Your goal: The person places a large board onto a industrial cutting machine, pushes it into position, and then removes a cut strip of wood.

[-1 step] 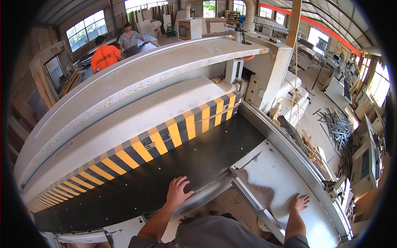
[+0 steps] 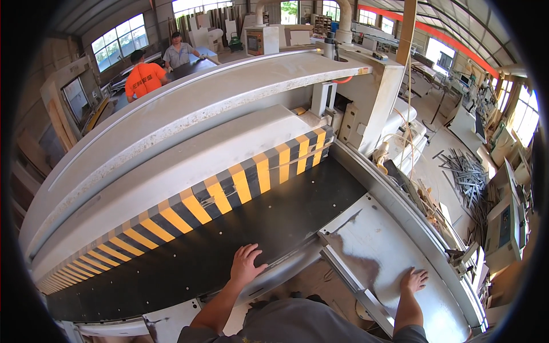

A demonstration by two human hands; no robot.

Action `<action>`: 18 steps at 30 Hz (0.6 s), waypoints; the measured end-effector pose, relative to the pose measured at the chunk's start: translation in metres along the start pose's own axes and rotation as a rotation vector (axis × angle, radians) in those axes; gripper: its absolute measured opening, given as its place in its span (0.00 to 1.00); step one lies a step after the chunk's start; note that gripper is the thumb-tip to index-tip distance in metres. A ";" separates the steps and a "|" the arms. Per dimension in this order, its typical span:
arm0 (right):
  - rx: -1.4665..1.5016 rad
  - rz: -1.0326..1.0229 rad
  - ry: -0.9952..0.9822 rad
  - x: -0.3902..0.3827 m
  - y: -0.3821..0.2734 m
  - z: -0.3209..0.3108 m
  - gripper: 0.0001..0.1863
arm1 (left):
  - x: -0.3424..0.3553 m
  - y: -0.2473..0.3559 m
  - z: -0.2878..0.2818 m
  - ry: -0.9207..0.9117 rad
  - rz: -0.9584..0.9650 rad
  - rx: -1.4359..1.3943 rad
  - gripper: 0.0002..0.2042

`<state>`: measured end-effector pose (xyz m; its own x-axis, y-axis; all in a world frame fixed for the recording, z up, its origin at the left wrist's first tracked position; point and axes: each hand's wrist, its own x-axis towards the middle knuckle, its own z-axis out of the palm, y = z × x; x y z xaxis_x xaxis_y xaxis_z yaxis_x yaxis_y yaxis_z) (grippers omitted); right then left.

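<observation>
My left hand (image 2: 247, 265) is at the front edge of the machine's black bed (image 2: 274, 226), its fingers spread and nothing in them. Further right, my right hand (image 2: 414, 279) rests palm down on a pale metal side table (image 2: 366, 240) with its fingers stretched out. A dark patch marks that table's surface near its left side. Behind the bed runs a long bar with yellow and black stripes (image 2: 240, 183), beneath the pale bowed beam (image 2: 189, 100) of the large machine.
A raised metal fence (image 2: 394, 191) borders the side table on the right. Beyond it lie scrap strips (image 2: 466, 174) on the floor and a control console (image 2: 506, 223). Two people, one in an orange shirt (image 2: 144, 79), stand behind the machine at far left.
The person in orange at far left has shifted very slightly to the left. Both my hands stay where they were.
</observation>
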<state>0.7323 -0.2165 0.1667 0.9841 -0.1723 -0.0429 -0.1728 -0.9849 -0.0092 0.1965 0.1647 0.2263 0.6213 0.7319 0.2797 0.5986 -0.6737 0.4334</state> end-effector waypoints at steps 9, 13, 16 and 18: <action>-0.016 0.012 -0.002 -0.003 -0.002 -0.005 0.40 | 0.000 0.000 0.001 -0.009 -0.007 -0.004 0.25; -0.001 0.014 -0.005 -0.006 -0.004 -0.012 0.40 | 0.002 0.000 0.000 -0.014 -0.006 -0.006 0.25; 0.026 0.021 -0.062 -0.011 -0.006 -0.021 0.40 | 0.001 -0.001 0.000 -0.016 -0.001 -0.007 0.25; 0.045 0.019 -0.030 -0.004 0.000 -0.015 0.40 | 0.003 0.002 0.001 -0.014 0.010 -0.011 0.25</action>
<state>0.7287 -0.2156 0.1819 0.9790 -0.1898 -0.0738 -0.1939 -0.9796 -0.0528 0.2001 0.1653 0.2271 0.6341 0.7237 0.2725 0.5865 -0.6797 0.4404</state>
